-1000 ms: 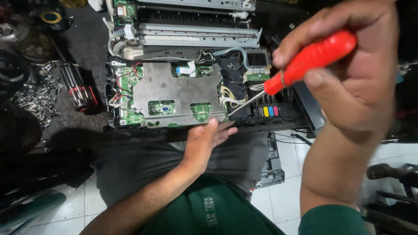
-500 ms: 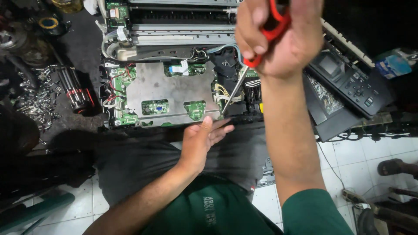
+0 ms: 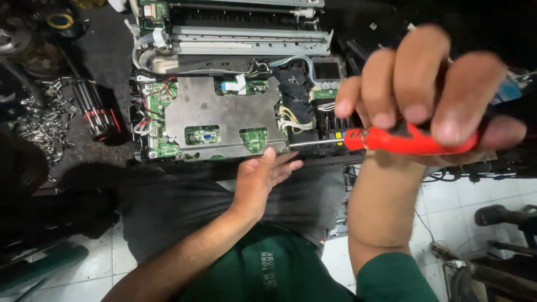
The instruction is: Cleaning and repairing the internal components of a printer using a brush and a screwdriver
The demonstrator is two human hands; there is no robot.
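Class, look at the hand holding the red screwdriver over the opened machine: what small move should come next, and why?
Probably lower the right hand and tilt the red screwdriver tip-down toward the metal plate. The tool lies almost level, raised near the camera, its tip off the board, while the left hand rests at the machine's front edge.

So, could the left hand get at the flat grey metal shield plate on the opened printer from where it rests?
Probably yes: the left hand lies open at the printer's near edge, just below the grey metal plate, with nothing between them.
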